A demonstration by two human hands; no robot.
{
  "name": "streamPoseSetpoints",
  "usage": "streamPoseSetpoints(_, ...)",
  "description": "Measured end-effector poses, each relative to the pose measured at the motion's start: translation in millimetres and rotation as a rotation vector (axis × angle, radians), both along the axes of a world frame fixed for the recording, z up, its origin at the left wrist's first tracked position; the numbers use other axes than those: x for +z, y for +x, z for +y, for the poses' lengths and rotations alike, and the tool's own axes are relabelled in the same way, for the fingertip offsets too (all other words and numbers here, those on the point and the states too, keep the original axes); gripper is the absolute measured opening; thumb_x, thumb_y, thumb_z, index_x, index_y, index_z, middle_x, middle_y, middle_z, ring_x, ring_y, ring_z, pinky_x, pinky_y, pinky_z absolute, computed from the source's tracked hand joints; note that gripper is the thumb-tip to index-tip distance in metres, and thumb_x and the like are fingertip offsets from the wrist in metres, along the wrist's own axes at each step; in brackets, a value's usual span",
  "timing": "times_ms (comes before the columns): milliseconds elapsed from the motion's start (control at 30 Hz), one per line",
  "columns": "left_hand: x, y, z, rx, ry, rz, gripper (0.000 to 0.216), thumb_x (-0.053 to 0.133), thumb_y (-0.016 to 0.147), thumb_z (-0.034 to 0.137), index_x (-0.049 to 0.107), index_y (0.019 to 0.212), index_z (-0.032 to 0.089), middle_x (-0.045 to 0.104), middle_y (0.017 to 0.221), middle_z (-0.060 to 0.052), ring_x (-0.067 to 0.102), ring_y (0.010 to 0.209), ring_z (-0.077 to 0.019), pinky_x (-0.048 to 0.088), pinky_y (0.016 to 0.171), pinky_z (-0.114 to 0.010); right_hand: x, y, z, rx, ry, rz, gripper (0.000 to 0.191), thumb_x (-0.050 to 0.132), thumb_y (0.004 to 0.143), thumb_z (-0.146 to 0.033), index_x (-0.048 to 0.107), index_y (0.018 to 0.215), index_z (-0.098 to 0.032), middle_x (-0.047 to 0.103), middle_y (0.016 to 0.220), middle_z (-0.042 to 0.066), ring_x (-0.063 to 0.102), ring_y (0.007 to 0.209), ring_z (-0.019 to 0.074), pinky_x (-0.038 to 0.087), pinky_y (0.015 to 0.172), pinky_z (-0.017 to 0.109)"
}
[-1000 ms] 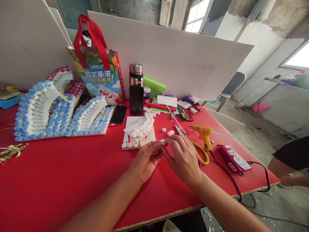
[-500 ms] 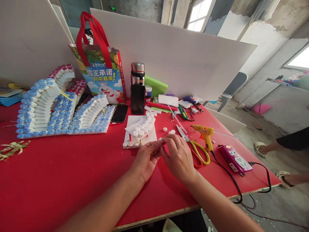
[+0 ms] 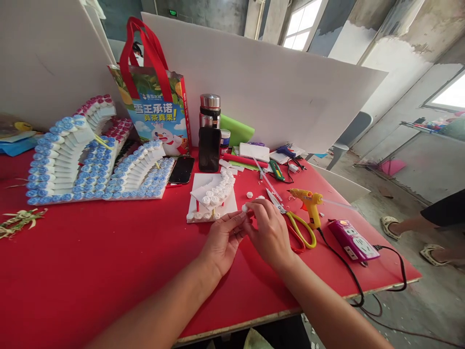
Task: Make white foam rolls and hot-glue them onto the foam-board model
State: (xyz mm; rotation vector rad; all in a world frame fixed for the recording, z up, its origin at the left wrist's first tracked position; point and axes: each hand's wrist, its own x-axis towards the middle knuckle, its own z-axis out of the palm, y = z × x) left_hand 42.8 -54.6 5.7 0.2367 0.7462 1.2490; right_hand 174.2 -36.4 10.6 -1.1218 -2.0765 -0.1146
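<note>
Between the fingertips of both hands is a small white rosette (image 3: 244, 208), partly covered by the fingers. My left hand (image 3: 224, 238) pinches it from the left, thumb and fingers pressed together. From the right, my right hand (image 3: 269, 233) has its bent fingers closed on the same piece. Just beyond them stands a white foam model (image 3: 209, 191) with a curved tier of white rosettes, short posts and a row of rosettes along its base edge. A loose white rosette (image 3: 249, 195) lies to its right, and another shows just behind my right hand.
Scissors (image 3: 298, 228) with red and yellow handles lie by my right hand. Beside them are a yellow glue gun (image 3: 308, 203) and a purple power strip (image 3: 354, 240). Blue-and-white rosette models (image 3: 90, 165), a phone, a flask (image 3: 209, 109) and a bag (image 3: 156, 109) stand farther back.
Both hands stay together at nearly the same spot; the right fingers have shifted slightly and more of the white rosette shows. The view has moved a little.
</note>
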Motion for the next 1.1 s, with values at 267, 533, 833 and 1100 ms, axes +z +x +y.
streamPoseSetpoints(267, 7.0, 17, -31, -0.513, 0.206, 0.437, 0.016, 0.046, 0.054, 0.009, 0.060, 0.057, 0.017, 0.068, 0.056, -0.006, 0.053, 0.047, -0.0123, 0.038, 0.050, -0.024, 15.7, 11, 38, 0.067, -0.638, 0.224, 0.013, 0.062, 0.083, -0.028, 0.069, 0.091, -0.019, 0.069, 0.079, 0.002, 0.058, 0.066, 0.0139, 0.045, 0.062, 0.026)
streamPoseSetpoints(533, 7.8, 6, -29, -0.483, 0.484, 0.641, 0.021, 0.038, 0.059, 0.008, 0.055, 0.053, 0.020, 0.062, 0.052, -0.003, 0.053, 0.048, -0.0126, 0.040, 0.050, -0.023, 12.8, -13, 48, 0.205, -0.674, -0.041, 0.007, 0.063, 0.078, -0.019, 0.062, 0.085, -0.019, 0.064, 0.074, -0.001, 0.055, 0.066, 0.0130, 0.040, 0.062, 0.025)
streamPoseSetpoints(833, 11.4, -12, -22, -0.350, 0.919, 1.255, 0.021, 0.044, 0.065, 0.000, 0.055, 0.059, 0.017, 0.059, 0.056, 0.001, 0.053, 0.054, -0.0118, 0.036, 0.054, -0.024, 1.7, -10, 50, 0.280, -0.681, -0.057, 0.005, 0.065, 0.084, -0.020, 0.064, 0.088, -0.019, 0.061, 0.078, 0.000, 0.054, 0.067, 0.0123, 0.040, 0.062, 0.025)
streamPoseSetpoints(1100, 23.2, -45, -15, -0.281, 0.990, 1.878, 0.021, 0.044, 0.070, 0.001, 0.055, 0.067, 0.019, 0.060, 0.062, 0.000, 0.053, 0.055, -0.0150, 0.031, 0.051, -0.029, -3.5, -6, 49, 0.305, -0.659, -0.037, 0.008, 0.065, 0.085, -0.021, 0.065, 0.092, -0.018, 0.061, 0.084, 0.001, 0.054, 0.070, 0.0124, 0.041, 0.062, 0.026)
